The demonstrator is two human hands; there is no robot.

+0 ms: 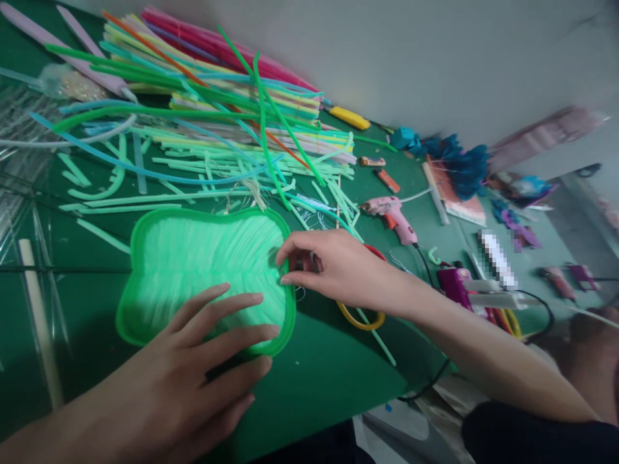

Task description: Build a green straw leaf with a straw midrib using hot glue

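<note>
A butterfly-like flat piece (169, 248) of mint-green pipe cleaners with a darker green fuzzy rim lies on the table. My left hand (193, 361) rests with spread fingers across its lower part, holding nothing. At the right end of the piece, my right hand (322, 261) has thumb and forefinger curled in a pinch over the rim. Whatever sits between those fingertips is too small to make out. Thin pale thread shows just below them. Under my right wrist lie scissors, partly hidden, with a yellow handle loop (362, 319) and a red one.
Bundles of coloured pipe cleaners (232, 77) and cut mint lengths (251, 151) cover the back of the green table (309, 393). A pink glue gun (394, 216), an orange lighter (387, 181) and a yellow-handled tool (349, 118) lie right. Another person's hand (592, 345) shows far right.
</note>
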